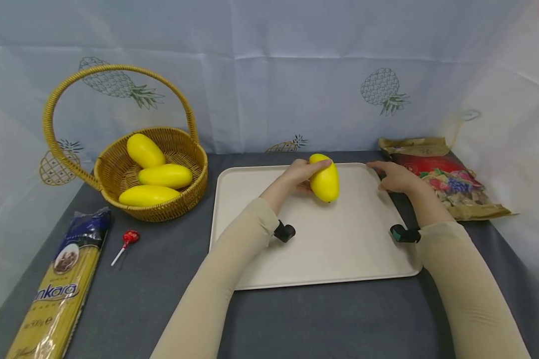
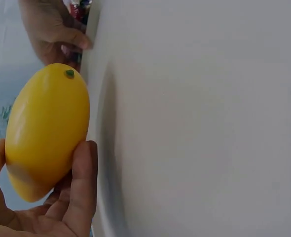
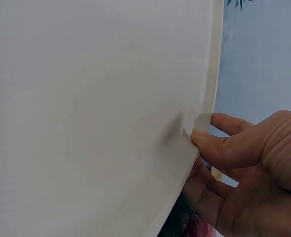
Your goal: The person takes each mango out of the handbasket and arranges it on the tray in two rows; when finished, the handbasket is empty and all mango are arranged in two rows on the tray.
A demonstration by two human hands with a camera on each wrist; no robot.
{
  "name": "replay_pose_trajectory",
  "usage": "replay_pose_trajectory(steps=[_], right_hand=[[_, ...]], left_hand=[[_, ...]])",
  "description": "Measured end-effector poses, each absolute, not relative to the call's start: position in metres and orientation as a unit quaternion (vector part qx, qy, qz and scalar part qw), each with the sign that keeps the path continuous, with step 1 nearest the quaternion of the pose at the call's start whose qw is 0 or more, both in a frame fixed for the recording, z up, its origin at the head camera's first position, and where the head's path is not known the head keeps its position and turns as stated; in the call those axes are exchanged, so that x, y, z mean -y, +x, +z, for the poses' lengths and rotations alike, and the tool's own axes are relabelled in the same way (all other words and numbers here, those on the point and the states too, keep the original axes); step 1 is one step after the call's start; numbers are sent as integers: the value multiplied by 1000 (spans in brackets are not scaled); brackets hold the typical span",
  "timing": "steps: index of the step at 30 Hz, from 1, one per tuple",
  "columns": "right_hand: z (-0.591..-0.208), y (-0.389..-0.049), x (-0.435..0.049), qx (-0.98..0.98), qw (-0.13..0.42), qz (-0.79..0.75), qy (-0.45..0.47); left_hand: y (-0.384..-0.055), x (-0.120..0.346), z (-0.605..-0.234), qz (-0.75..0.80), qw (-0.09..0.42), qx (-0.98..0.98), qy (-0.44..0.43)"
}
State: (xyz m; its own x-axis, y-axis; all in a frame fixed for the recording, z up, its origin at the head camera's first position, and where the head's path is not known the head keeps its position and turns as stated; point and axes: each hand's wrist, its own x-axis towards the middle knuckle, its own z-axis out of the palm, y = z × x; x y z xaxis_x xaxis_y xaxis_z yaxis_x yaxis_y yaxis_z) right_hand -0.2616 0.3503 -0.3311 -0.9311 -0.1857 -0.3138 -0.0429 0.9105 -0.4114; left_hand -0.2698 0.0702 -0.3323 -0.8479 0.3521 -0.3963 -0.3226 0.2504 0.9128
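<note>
Partly covered by the left hand [image 1: 298,173], a yellow mango [image 1: 327,183] sits gripped between thumb and fingers over the far part of the beige tray [image 1: 332,244]; whether it touches the surface is unclear. The right hand [image 1: 397,178] pinches the tray's far right corner, some fingertips hidden beneath. The spaghetti pack [image 1: 56,289], cut off below, reads "nkara"; the red-labelled bag's [image 1: 444,174] print is illegible.
</note>
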Motion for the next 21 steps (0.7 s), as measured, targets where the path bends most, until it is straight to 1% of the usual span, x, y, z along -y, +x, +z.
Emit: replay_pose_trajectory(steps=[13,21], right_hand=[[-332,-262,-349,-963,176,-200,-46],[-334,-262,-351,-962,173,-207,-49]], left_hand=[[-270,-82,-338,596,257,-761,-4],[-271,-90,-341,579,218,-785,-28]])
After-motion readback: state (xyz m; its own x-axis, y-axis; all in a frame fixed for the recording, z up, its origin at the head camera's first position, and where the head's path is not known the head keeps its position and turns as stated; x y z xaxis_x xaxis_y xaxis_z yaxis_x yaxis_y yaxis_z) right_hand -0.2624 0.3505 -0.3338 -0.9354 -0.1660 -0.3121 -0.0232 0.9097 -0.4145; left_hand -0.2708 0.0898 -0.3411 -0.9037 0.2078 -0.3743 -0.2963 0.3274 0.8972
